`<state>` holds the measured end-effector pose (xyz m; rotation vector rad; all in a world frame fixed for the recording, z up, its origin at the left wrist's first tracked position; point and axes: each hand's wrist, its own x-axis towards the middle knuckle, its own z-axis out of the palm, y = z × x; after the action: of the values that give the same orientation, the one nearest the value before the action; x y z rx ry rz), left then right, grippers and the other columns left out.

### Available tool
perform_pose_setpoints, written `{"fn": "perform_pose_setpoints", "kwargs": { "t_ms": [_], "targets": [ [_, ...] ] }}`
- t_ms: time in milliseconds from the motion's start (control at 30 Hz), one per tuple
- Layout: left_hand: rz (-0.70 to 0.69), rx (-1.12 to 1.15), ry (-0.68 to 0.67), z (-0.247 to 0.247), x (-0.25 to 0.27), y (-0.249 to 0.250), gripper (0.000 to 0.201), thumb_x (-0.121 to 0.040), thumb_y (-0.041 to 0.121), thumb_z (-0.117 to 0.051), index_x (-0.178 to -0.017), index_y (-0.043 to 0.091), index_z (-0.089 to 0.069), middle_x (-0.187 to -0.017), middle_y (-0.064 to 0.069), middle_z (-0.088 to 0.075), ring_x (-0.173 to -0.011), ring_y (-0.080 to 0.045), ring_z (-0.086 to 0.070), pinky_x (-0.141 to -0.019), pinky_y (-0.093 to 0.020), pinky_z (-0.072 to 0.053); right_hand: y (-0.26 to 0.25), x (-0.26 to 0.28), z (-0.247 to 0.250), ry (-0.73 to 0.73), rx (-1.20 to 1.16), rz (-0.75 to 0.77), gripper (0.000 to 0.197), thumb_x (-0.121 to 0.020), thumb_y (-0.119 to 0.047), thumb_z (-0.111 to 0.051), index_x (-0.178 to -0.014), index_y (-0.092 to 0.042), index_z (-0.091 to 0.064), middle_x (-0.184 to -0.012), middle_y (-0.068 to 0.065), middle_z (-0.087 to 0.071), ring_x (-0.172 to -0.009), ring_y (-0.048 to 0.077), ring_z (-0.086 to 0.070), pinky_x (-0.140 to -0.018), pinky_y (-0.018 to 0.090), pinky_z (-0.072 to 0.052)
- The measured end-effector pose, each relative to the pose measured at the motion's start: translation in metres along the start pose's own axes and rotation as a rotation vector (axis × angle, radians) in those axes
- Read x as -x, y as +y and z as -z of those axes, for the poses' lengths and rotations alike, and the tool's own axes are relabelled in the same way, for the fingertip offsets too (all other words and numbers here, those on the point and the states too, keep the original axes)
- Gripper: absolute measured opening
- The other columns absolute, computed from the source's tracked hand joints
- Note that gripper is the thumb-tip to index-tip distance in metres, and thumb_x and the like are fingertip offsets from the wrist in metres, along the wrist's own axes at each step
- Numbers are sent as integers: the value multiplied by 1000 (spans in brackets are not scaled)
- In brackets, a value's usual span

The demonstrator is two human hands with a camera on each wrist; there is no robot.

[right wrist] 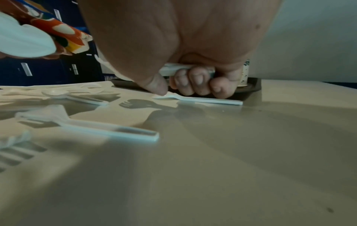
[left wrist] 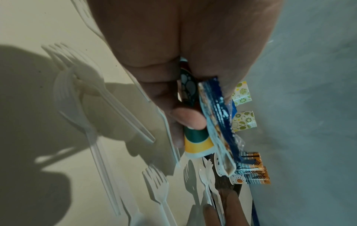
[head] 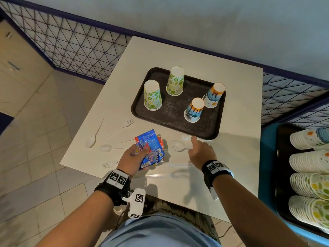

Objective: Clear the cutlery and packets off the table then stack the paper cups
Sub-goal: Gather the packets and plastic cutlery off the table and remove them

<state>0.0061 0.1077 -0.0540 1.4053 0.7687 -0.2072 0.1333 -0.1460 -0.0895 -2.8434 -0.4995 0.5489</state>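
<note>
side cup stacks (head: pixel 310 160) cut off

The head view looks steeply down from above onto the counter (head: pixel 231 166). The left wrist view looks along the palm, close over the counter (left wrist: pixel 29 30). The right wrist view sits almost at counter (right wrist: pixel 212 168) level, facing the tray (right wrist: pixel 253 85). All three share the plastic forks.

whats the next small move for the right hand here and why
Probably pinch up the white spoon under its thumb and add it to the cutlery already curled in the right hand. The thumb tip rests on that spoon by the tray, the left hand is full of packets, and more forks and spoons still lie on the table.
</note>
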Motion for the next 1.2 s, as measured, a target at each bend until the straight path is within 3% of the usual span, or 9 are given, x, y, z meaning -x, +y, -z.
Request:
{"fn": "perform_pose_setpoints", "kwargs": {
  "t_ms": [233, 400, 533, 667, 800, 900, 1067, 1133, 1200],
  "targets": [
    [-12, -3, -7, -4, 3, 0, 22, -103, 35, -68, -115, 18, -73, -92, -2, -85, -74, -12, -81, -57, -24, -61, 10, 0, -7, -38, 63, -13, 65, -95, -10, -43, -158, -19, -30, -98, 8, -63, -94, 30, -61, -82, 41, -45],
    [-7, -22, -6, -2, 1, -2, 26, -102, 38, -69, -117, 16, -74, -98, -6, -85, -80, -18, -82, -62, -28, -62, 7, 2, -5, 38, -100, -104, 36, -97, -13, -52, -133, -11, -54, -114, 14, -67, -101, 38, -62, -86, 44, -48],
    [7, -12, -10, -5, 3, -1, 24, -102, 36, -69, -116, 17, -73, -100, -8, -85, -82, -21, -83, -62, -29, -63, 7, 3, -4, 1, 116, -79, 20, -101, -25, -55, -114, -9, -57, -110, 12, -58, -97, 34, -60, -78, 42, -47],
    [5, -51, -11, -8, 2, -2, 25, -101, 39, -69, -115, 18, -73, -99, -7, -85, -83, -22, -83, -63, -31, -63, 1, 7, -5, -49, 293, -40, 13, -83, 0, -61, -93, -7, -61, -91, 15, -61, -77, 36, -62, -59, 41, -50],
    [6, -42, -16, -11, 0, -1, 25, -102, 36, -69, -116, 16, -72, -99, -9, -85, -78, -18, -82, -57, -28, -61, 6, 14, -5, -103, 273, -5, 15, -84, 2, -52, -95, -3, -61, -89, 18, -60, -79, 39, -64, -60, 45, -55],
    [5, -32, -22, -12, -1, -1, 27, -101, 35, -70, -119, 15, -72, -103, -9, -84, -83, -21, -83, -61, -30, -63, 4, 15, -2, -107, 98, -22, 42, -86, -8, -23, -104, 1, -60, -96, 21, -59, -85, 39, -60, -69, 49, -56],
    [6, -72, -22, -18, -2, 1, 23, -102, 36, -69, -116, 18, -73, -98, -7, -85, -76, -17, -82, -60, -32, -65, -40, 25, 43, 94, -471, 132, 15, -93, -22, -41, -103, -13, -46, -60, 1, -51, -53, 23, -50, -55, 32, -34],
    [-6, -69, -32, -23, -1, 4, 21, -102, 34, -70, -116, 19, -73, -93, -3, -85, -75, -15, -82, -62, -33, -66, -62, 29, 56, 81, -459, 279, 21, -96, -25, -39, -110, -11, -47, -58, -4, -46, -54, 23, -47, -55, 35, -32],
    [-37, -100, -42, -26, -1, 8, 22, -102, 38, -70, -116, 21, -75, -94, -1, -85, -85, -21, -83, -75, -42, -68, -82, 31, 64, -13, -283, 297, 26, -101, -28, -39, -121, -12, -46, -73, 8, -61, -69, 35, -59, -61, 41, -40]
  ]
}}
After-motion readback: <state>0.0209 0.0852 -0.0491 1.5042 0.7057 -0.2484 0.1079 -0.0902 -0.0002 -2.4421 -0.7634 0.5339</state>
